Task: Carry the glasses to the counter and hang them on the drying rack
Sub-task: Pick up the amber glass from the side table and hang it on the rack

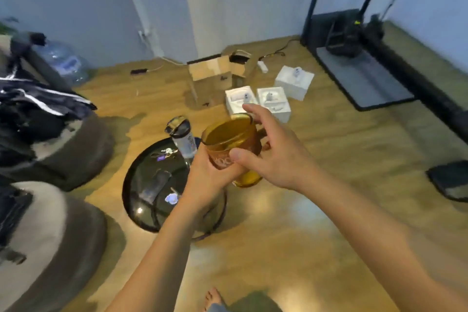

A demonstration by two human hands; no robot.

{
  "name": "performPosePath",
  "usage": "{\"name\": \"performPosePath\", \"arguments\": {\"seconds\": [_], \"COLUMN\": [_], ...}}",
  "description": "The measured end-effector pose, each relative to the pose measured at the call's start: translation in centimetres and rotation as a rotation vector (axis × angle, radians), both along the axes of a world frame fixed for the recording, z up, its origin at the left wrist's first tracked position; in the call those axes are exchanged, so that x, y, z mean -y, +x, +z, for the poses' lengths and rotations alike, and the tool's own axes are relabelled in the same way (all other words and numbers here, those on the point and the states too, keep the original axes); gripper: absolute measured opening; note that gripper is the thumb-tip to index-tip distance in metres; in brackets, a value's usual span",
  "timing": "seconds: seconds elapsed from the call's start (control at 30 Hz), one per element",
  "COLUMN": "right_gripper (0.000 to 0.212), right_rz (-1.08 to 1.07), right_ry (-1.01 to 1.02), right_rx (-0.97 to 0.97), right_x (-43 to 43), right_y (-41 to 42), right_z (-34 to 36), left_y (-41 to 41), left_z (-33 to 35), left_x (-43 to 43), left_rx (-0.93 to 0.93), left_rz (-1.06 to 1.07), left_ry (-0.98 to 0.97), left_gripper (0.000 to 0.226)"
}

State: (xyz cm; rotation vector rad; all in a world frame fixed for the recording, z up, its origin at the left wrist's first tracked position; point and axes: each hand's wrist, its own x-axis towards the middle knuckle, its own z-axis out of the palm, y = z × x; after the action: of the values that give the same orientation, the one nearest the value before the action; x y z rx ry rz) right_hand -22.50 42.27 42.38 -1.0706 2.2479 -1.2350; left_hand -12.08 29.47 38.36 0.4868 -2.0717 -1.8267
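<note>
Glasses: amber glass mug (231, 143) held up in the air, tilted, mouth toward the camera; a second amber glass (247, 178) shows below and behind it, partly hidden by the hands.
Left hand: left hand (211, 176) wrapped around the mug's lower body, fingers curled closed on it.
Right hand: right hand (272, 149) spread loosely at the mug's far side, thumb on the glass wall, fingers by the rim and handle; whether it grips firmly cannot be told.
Below the hands: round black glass table (141, 192), its right edge under the left wrist; a clear bottle with black cap (182, 138) stands near its far edge, just beside the mug.
Left side: two grey cushioned seats (50, 233) close to the table edge, dark clothes (33, 106) piled on the farther one.
Open room: bare wooden floor (304, 223) right of the table and toward the camera.
Far floor: cardboard box (214, 76) and white boxes (271, 94) near the wall.
Right edge: black stand base (362, 78) on the floor.
</note>
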Motion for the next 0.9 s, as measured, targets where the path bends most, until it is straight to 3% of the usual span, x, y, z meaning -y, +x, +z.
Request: {"name": "performPosePath", "arguments": {"seconds": [0.07, 0.13, 0.33, 0.47, 0.73, 0.9], "right_gripper": [0.073, 0.073, 0.090, 0.098, 0.097, 0.086], "right_rz": [-0.099, -0.194, -0.461, -0.673, -0.955, -1.090], "right_ry": [-0.078, -0.137, -0.197, -0.162, -0.252, -0.341], "right_rx": [0.066, 0.091, 0.091, 0.049, 0.110, 0.257], "right_x": [-6.7, -13.6, -33.6, -43.6, -60.4, -70.2], "right_y": [-1.3, -2.1, -4.7, -7.2, -12.4, -16.8], "right_z": [0.7, 1.0, 1.5, 1.9, 1.1, 0.2], "left_y": [-2.7, -5.6, -13.2, -17.2, -27.2, -34.9], "left_z": [1.8, 3.1, 4.9, 5.9, 5.2, 3.0], "left_x": [-5.8, -12.1, -32.0, -42.2, -58.5, -69.0], "left_rx": [-0.014, 0.030, 0.162, 0.168, 0.195, 0.231], "left_rz": [-0.106, -0.182, -0.345, -0.515, -0.813, -0.951], "left_ry": [0.080, 0.110, 0.216, 0.267, 0.202, 0.255], "left_gripper": [0.053, 0.065, 0.080, 0.060, 0.074, 0.065]}}
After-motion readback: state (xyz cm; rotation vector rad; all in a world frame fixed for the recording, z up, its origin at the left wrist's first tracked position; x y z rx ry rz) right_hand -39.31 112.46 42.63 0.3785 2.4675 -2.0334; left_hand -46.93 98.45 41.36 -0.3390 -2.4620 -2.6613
